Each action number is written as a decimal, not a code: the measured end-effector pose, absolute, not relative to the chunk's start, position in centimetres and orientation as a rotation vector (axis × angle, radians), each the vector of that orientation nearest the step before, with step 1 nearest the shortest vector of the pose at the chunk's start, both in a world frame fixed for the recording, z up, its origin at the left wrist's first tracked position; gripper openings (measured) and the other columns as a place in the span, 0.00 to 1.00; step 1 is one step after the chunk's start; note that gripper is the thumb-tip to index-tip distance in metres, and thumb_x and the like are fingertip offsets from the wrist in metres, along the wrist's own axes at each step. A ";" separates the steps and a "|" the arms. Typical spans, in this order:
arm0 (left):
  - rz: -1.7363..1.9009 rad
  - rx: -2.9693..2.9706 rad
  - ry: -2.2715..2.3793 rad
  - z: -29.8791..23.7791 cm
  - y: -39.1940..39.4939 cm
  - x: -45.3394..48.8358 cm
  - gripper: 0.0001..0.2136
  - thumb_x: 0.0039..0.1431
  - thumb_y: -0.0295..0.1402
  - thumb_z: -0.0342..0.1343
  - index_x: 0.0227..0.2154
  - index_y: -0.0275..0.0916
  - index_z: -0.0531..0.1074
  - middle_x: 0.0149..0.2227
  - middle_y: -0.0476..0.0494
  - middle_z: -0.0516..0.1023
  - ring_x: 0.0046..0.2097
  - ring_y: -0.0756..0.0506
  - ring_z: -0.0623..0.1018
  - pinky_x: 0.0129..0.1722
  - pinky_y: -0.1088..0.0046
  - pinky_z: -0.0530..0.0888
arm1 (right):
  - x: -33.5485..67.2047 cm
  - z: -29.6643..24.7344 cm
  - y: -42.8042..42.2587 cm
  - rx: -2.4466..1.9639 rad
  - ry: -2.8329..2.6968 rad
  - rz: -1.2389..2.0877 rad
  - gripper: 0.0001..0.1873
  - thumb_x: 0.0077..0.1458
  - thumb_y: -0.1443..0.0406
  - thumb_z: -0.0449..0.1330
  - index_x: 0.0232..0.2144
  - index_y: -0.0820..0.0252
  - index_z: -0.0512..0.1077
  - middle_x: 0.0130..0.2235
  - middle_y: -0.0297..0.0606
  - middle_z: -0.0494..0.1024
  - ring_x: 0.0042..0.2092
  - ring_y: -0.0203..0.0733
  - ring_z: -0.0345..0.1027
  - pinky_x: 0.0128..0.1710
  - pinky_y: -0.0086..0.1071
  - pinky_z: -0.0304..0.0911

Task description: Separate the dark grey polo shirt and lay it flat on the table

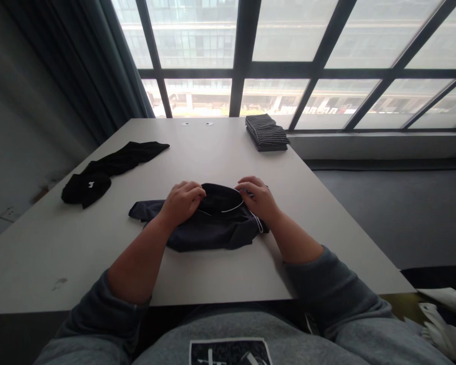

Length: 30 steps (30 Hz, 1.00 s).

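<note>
Head view — left hand (182,202) and right hand (259,200) closed on the dark navy fabric garment with white piping (213,233).
Garment lies midway across the pale grey table (307,203), directly under both hands, long axis left–right; grip sits on its far piped edge, neither hand nearer. White mark on the crumpled black cloth (106,172) at left — not legible.

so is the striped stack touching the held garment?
No: the striped stack sits at the far edge of the table, apart from the dark garment held by the left hand and right hand.
</note>
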<state>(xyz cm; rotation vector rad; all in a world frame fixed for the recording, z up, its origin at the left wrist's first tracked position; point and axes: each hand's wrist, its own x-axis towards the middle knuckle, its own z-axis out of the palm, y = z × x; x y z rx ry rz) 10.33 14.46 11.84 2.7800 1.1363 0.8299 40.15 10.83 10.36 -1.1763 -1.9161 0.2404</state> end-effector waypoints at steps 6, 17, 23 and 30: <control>0.464 2.793 1.022 10.4 15.0 10.9 0.13 0.63 0.30 0.58 0.49 0.46 0.80 0.49 0.43 0.84 0.53 0.37 0.80 0.58 0.56 0.69 | 39.6 10.6 10.3 -1.123 -2.486 0.273 0.19 0.57 0.70 0.63 0.50 0.53 0.81 0.54 0.40 0.81 0.56 0.50 0.73 0.64 0.45 0.62; 1.082 2.716 1.034 12.2 13.6 10.3 0.12 0.74 0.38 0.47 0.43 0.41 0.75 0.37 0.43 0.81 0.40 0.43 0.80 0.42 0.67 0.73 | 39.9 11.0 9.3 -1.248 -1.883 -0.247 0.08 0.64 0.69 0.53 0.39 0.55 0.72 0.46 0.43 0.77 0.46 0.47 0.69 0.55 0.41 0.61; 1.018 2.825 1.104 12.9 13.2 10.4 0.13 0.75 0.38 0.45 0.44 0.42 0.75 0.37 0.44 0.80 0.36 0.44 0.78 0.35 0.69 0.71 | 39.6 10.8 9.7 -1.157 -1.821 -0.371 0.08 0.54 0.73 0.54 0.34 0.55 0.64 0.39 0.40 0.73 0.39 0.46 0.64 0.45 0.39 0.61; 0.981 2.676 1.010 12.6 11.2 13.0 0.15 0.75 0.44 0.49 0.50 0.41 0.77 0.47 0.42 0.84 0.49 0.40 0.82 0.50 0.63 0.75 | 38.1 10.6 9.6 -1.011 -2.017 -0.379 0.08 0.60 0.69 0.55 0.29 0.55 0.62 0.32 0.38 0.72 0.39 0.47 0.62 0.45 0.40 0.58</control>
